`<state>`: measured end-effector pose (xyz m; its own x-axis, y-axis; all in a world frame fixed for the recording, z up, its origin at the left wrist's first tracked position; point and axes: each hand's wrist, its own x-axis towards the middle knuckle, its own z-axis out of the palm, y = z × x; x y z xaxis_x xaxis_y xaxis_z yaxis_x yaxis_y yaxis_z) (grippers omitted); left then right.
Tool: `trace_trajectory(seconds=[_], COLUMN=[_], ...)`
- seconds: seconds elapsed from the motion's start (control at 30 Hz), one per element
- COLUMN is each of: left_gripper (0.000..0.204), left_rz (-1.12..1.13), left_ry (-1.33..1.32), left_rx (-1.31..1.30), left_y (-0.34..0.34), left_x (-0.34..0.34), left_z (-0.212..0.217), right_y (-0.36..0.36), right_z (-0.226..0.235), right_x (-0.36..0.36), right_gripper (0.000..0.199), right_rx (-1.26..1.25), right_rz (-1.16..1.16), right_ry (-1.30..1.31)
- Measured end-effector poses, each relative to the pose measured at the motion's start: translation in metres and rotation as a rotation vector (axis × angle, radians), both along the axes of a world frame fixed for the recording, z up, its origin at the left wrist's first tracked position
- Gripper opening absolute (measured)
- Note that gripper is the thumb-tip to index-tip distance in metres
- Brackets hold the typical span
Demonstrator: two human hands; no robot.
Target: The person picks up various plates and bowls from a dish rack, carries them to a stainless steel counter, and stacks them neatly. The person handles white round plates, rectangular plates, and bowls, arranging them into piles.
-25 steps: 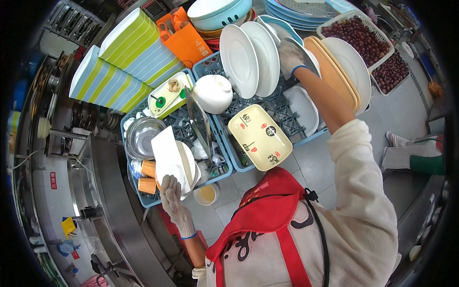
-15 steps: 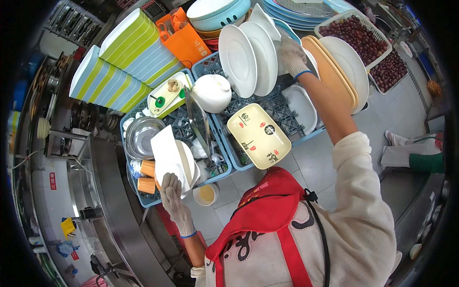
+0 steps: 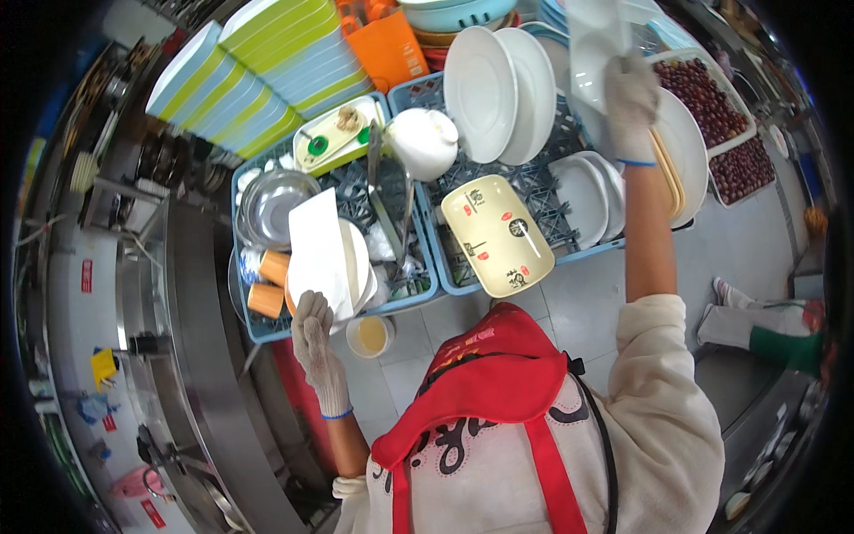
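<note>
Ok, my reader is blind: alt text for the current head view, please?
A gloved right hand holds a blurred white dish; the gloved left hand is at a white rectangular plate. Between them, a patterned cream dish rests on a blue dish rack.

steel counter: long, grey | right of counter: pale grey floor tiles, thin joints | left of counter: whitish surface, wall or cabinet unclear, red sign | beyond counter: metal rack | well right of counter: dark worktop | light: whitish
</note>
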<state>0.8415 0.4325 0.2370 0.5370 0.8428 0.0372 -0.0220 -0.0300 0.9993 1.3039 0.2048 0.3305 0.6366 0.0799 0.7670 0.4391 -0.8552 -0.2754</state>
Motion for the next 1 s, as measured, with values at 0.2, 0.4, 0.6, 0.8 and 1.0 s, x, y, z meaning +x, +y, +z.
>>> trace_trajectory(seconds=[0.2, 0.4, 0.6, 0.8, 1.0], left_gripper=[0.060, 0.077, 0.093, 0.049, 0.039], left_rz=[-0.001, -0.043, 0.005, 0.077, 0.092], left_ry=[0.011, -0.048, -0.023, 0.104, 0.309], left_rx=[0.045, -0.078, -0.178, 0.012, 0.138], left_y=[-0.001, -0.005, 0.002, 0.032, 0.062], left_x=[-0.004, 0.006, 0.017, -0.008, -0.025], left_z=[0.000, 0.015, 0.045, 0.019, 0.013], right_y=[-0.013, 0.071, 0.168, 0.200, 0.193], right_z=[0.030, 0.034, -0.048, -0.115, -0.063], right_x=[-0.021, -0.173, -0.273, -0.325, -0.305], right_gripper=[0.031, 0.033, 0.036, 0.038, 0.045], right_rx=[0.380, 0.523, 0.789, 0.403, -0.296], right_rz=[0.646, 1.008, 1.260, 1.147, 1.182], right_ry=[0.392, 1.059, 1.582, 1.400, 1.265])
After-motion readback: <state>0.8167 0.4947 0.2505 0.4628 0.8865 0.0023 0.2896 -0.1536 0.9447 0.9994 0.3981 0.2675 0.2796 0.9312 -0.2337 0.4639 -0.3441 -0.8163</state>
